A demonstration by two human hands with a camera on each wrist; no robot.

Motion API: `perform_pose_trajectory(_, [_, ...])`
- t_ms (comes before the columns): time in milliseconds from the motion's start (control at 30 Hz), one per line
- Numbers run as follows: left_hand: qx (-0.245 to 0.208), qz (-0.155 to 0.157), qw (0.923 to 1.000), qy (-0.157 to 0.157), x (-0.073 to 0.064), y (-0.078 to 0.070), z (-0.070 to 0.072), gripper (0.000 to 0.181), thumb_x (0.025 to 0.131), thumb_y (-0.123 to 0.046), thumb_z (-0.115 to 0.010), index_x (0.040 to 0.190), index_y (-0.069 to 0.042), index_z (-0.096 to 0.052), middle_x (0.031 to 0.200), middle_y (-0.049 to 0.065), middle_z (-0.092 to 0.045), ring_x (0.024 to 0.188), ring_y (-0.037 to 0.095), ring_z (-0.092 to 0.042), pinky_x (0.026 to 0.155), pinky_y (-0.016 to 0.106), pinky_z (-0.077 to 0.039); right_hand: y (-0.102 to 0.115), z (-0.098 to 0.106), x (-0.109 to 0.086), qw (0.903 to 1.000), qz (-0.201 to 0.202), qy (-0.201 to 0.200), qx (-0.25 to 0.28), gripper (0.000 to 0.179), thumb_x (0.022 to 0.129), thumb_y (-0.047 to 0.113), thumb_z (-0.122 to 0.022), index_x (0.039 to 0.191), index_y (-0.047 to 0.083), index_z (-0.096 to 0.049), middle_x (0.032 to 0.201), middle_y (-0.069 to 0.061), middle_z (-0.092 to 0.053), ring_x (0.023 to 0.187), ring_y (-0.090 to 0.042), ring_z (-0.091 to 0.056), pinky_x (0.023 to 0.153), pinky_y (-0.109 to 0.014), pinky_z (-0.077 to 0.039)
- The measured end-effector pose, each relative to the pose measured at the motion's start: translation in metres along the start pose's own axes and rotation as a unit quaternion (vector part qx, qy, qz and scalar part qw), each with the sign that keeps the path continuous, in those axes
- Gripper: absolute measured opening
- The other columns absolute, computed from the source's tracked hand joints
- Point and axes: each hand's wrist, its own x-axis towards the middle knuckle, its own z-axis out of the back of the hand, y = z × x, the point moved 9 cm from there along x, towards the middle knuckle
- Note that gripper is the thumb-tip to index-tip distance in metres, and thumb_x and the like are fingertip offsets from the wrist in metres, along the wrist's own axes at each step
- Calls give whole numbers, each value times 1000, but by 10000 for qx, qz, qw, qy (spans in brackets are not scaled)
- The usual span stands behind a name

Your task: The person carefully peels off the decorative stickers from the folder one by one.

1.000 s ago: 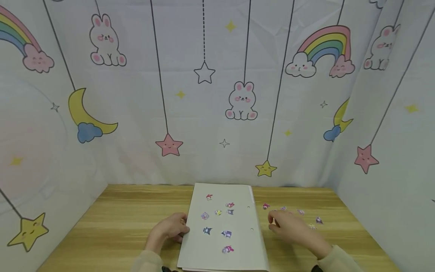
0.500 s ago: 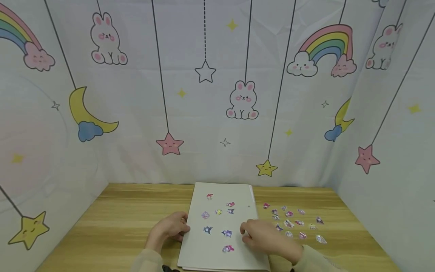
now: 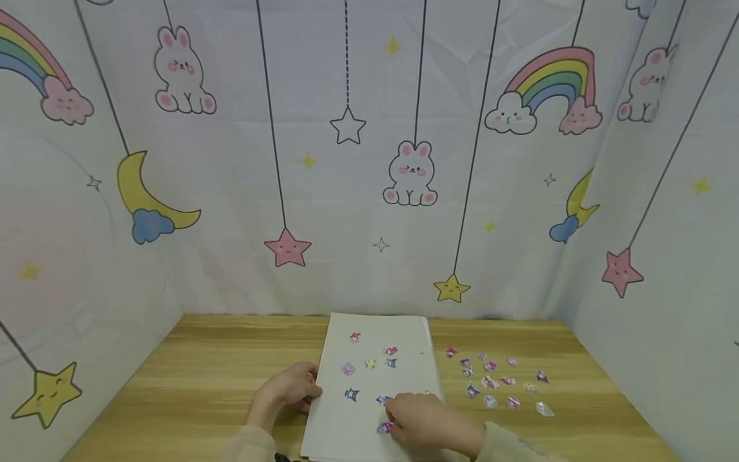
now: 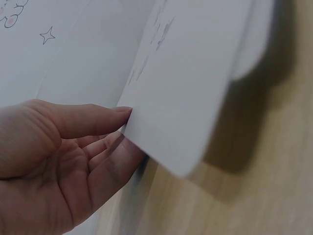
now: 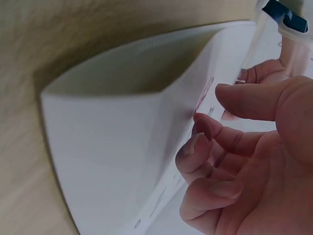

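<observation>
A white booklet with small cartoon character stickers scattered over its cover lies before me. At its left edge my left hand pinches the cover between thumb and fingers; the left wrist view shows the thumb on top of the white sheet. My right hand is over the lower right of the cover, right at a purple sticker and a pink one. Its fingers are loosely bent against the cover, the thumb apart, with nothing visible between them. The right wrist view shows the booklet's leaves bowed apart.
Several loose stickers lie on the wooden table to the right of the booklet. Behind and at both sides hangs a white curtain printed with rabbits, stars, moons and rainbows.
My right hand has moved left from the loose stickers onto the booklet's lower right, uncovering the loose stickers on the table. The left hand has stayed at the booklet's left edge.
</observation>
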Motion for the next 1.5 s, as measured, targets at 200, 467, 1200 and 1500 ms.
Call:
perform_pose_trajectory(200, [-71,-89,9998,137,1,1,-6,20,88,8,-60,107,6,-54,83,11,-57,71,21,-60,60,34,-56,2,-6,-3,9999,-109,77,13,11,90,20,-68,94,15,-59,78,6,-53,69,-7,-50,64,-28,-49])
perform_pose_trajectory(467, [-149,-78,9998,124,0,3,-7,22,88,9,-59,109,7,-52,83,12,-57,71,22,-60,60,34,-56,2,-15,-5,9974,-666,267,70,23,89,22,-71,108,11,-65,92,-2,-59,79,-12,-59,75,-32,-55])
perform_pose_trajectory(1200, [-74,-108,9998,130,0,2,-6,23,87,8,-60,109,7,-53,83,11,-58,71,21,-60,60,34,-56,-1,-19,4,9989,-449,-39,81,7,97,20,-60,100,14,-61,79,6,-52,70,-8,-51,68,-29,-51])
perform_pose_trajectory(1500, [-120,-106,9998,129,-1,0,-2,22,89,8,-59,110,7,-53,84,11,-58,72,21,-60,62,35,-56,1,-4,-1,9961,176,-192,839,11,97,12,-59,89,17,-52,73,10,-47,64,-5,-45,59,-22,-45])
